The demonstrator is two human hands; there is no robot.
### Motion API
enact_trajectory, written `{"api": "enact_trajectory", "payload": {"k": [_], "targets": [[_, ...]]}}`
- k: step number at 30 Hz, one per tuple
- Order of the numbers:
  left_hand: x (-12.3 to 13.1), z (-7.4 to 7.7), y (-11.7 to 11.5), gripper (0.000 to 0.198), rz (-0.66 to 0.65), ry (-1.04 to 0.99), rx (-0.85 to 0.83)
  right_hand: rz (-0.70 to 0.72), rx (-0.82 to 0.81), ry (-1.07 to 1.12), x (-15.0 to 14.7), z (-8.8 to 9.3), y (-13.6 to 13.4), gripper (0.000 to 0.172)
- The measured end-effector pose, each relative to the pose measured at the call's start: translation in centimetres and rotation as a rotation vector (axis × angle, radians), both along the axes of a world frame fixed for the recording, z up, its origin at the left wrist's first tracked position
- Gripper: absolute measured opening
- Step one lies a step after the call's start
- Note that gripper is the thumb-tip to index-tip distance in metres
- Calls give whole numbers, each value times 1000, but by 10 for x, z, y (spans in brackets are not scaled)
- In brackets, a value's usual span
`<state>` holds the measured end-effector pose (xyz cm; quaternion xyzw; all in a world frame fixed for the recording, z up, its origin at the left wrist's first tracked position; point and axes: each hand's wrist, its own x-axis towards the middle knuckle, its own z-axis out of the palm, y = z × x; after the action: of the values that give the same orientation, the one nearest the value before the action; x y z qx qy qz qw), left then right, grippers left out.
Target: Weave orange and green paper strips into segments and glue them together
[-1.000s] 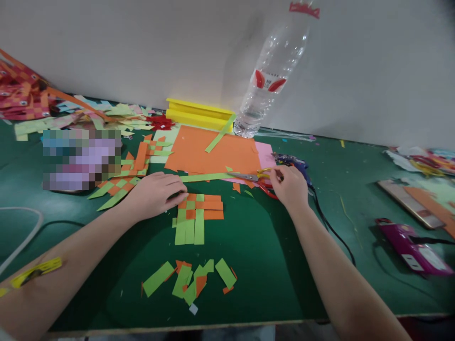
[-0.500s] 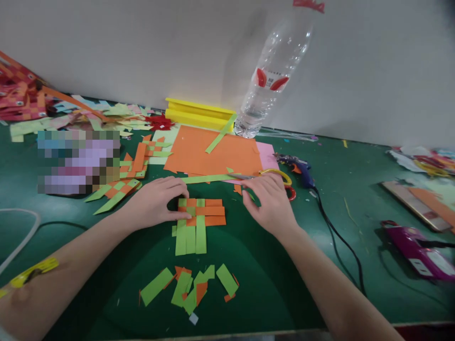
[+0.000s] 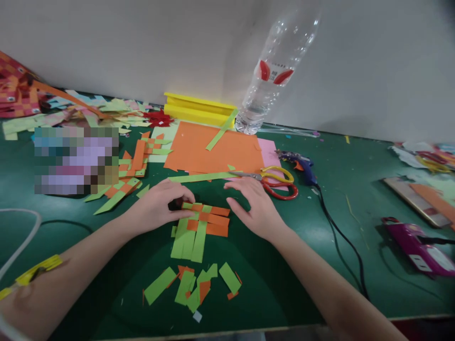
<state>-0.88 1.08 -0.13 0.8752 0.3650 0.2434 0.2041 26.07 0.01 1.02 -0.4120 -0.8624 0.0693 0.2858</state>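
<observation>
My left hand point(image 3: 156, 206) pinches the upper left corner of a woven paper piece point(image 3: 204, 216) made of green and orange strips. That corner is slightly raised; orange ends point right and green ends hang toward me. To the right of it hovers my right hand point(image 3: 256, 204), fingers apart and curved, with nothing seen in it. Behind the right hand lie scissors point(image 3: 277, 182) with one yellow and one red handle. A long green strip point(image 3: 202, 177) stretches left from their blades. Green and orange paper scraps point(image 3: 185, 284) are scattered nearer the table edge.
Orange paper point(image 3: 216, 147) lies at the back, before a yellow folded strip point(image 3: 199, 111) and a tilted clear bottle point(image 3: 273, 71). A blue glue gun point(image 3: 302, 166) trails a black cord at right. Finished-looking woven paper fish point(image 3: 122, 187) sit left; a purple device point(image 3: 415, 246) rests far right.
My right hand has moved left from the scissors toward the woven piece, uncovering the handles. My left hand has lifted and tilted the piece's left corner a little.
</observation>
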Motion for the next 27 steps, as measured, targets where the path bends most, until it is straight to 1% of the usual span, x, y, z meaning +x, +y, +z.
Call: {"api": "enact_trajectory", "payload": {"k": [3,6,9,12,14,17,22,27], "targets": [[0,2,-1,39,32,-21,0,28,-173,0,-16,1,-1,18],[0,5,-1,42,102,-36,3,50,-256,-3,-28,5,2,12],[1,8,0,44,151,-26,7,37,-290,99,-32,7,7,14],[2,9,0,45,172,-30,13,8,-343,185,-32,5,8,16],[3,7,0,43,177,-26,15,4,-385,197,-30,2,7,14],[5,6,0,38,181,-25,6,19,-399,171,-27,-2,4,10],[10,7,0,30,175,-48,-53,16,-440,213,-22,-4,1,15],[10,6,1,28,148,-58,-94,0,-489,268,-19,-4,1,16]]}}
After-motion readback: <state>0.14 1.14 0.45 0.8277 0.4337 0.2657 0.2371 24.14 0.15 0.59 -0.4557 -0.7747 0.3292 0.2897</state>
